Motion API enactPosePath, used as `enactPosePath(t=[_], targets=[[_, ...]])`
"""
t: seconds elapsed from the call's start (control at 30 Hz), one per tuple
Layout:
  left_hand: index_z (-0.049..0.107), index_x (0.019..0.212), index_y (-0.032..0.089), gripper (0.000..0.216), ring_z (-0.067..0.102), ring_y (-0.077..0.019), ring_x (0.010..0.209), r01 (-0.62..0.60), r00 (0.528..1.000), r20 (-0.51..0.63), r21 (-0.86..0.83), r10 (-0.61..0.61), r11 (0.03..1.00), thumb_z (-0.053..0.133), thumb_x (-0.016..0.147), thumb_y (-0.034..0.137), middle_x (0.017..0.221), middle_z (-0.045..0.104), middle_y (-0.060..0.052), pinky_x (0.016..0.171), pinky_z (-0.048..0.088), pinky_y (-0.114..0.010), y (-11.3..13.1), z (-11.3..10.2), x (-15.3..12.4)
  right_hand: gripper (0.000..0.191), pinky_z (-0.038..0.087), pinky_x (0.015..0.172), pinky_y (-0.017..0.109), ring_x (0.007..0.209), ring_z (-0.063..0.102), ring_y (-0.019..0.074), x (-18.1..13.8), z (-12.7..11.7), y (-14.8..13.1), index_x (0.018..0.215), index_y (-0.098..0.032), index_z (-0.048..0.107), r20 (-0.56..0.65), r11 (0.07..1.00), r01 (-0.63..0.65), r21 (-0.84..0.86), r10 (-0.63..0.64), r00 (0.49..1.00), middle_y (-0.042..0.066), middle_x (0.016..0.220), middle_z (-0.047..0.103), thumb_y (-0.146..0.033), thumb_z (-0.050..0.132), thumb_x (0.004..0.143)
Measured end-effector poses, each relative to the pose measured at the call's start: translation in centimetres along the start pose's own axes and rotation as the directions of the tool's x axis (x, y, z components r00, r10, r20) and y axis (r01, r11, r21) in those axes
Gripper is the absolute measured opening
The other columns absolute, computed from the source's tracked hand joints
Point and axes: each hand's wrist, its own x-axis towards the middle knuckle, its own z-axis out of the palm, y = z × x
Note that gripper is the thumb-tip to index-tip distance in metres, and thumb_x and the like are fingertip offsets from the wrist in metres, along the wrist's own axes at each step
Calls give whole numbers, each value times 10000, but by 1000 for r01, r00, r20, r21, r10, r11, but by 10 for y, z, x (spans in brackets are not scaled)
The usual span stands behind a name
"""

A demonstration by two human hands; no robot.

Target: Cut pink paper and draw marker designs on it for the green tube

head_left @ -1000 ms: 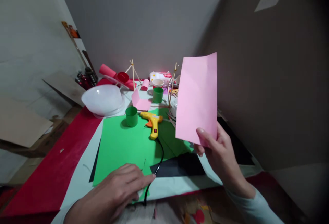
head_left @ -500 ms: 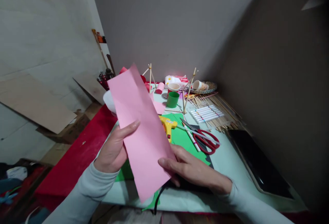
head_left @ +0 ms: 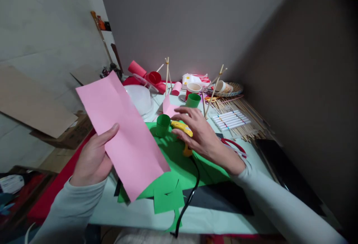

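While a grey wall point(head_left: 195, 24) rose behind the pale-covered table point(head_left: 218, 219), head view | left hand point(head_left: 92, 158) gripped pink paper sheet point(head_left: 128, 139) above green paper point(head_left: 180, 169) | right hand point(head_left: 200, 130), off the sheet since the earlier frame, reached fingers-spread over yellow glue gun point(head_left: 181, 126), contact unclear.

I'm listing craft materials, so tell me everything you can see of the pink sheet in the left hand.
The pink sheet is plain and oblong, apparently paper or thin card, slightly bent. The left hand grips its left long edge, thumb on the face. It slants, top leftward, in front of a green sheet; whether they touch is unclear.
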Motion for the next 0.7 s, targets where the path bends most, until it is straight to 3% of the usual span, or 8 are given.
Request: enactPosePath(t=[0.1,0.23,0.3,0.33,0.4,0.5,0.57,0.7], targets=[[760,1151,143,271,763,-228,1049,8,1000,-19,-27,-8,1000,696,891,96,1114,816,-59,902,647,-271,-1,2,-1,292,406,1129,576,1377,459,364,16,17,20,1232,-195,676,53,995,40,-91,-36,998,206,1553,476,-263,691,948],[738,1183,149,263,701,-230,1213,-45,998,-43,-63,42,997,628,953,85,1245,780,-56,999,615,-302,0,4,-2,33,388,1159,592,1385,507,358,24,34,31,934,-174,715,108,998,-40,58,33,994,205,1519,532,-172,697,906],[728,1197,160,260,662,-232,1278,-70,997,-31,-77,68,995,618,969,100,1297,758,-51,1036,598,-316,0,3,-1,77,443,1128,546,1343,563,322,19,31,27,853,-187,683,35,968,-120,222,115,993,167,1457,598,-232,694,915],[723,1206,163,261,643,-228,1305,-74,997,-26,-87,72,993,612,977,105,1312,751,-48,1056,586,-317,0,3,-1,103,481,1096,511,1307,595,299,15,26,23,855,-198,680,-1,918,-173,357,185,983,136,1408,635,-277,700,917],[714,1226,165,263,607,-210,1348,-59,998,-11,-118,58,991,602,993,114,1324,746,-39,1094,556,-304,-1,3,0,102,531,1039,444,1208,658,251,6,16,9,895,-224,704,10,684,-265,679,352,936,66,1269,709,-326,712,908],[703,1250,164,263,570,-184,1385,-20,999,34,-159,26,987,595,1012,132,1324,746,-29,1128,521,-287,-4,6,0,75,512,1072,431,1144,692,222,-11,6,-15,931,-260,763,148,343,-299,890,402,904,16,1183,750,-297,724,880],[697,1261,164,265,555,-176,1400,0,997,71,-169,12,986,607,1013,142,1313,752,-26,1144,503,-286,-5,9,-2,48,463,1134,442,1258,643,248,-20,7,-26,865,-258,784,201,249,-321,914,410,890,16,1285,730,-278,768,824],[678,1283,113,284,598,-192,1358,39,993,114,-182,-18,983,547,1032,102,1239,781,-62,1180,471,-340,-5,20,-7,84,379,1205,436,1470,464,296,-37,20,-30,742,-250,786,264,188,-377,907,444,857,1,1487,620,-308,840,771]])
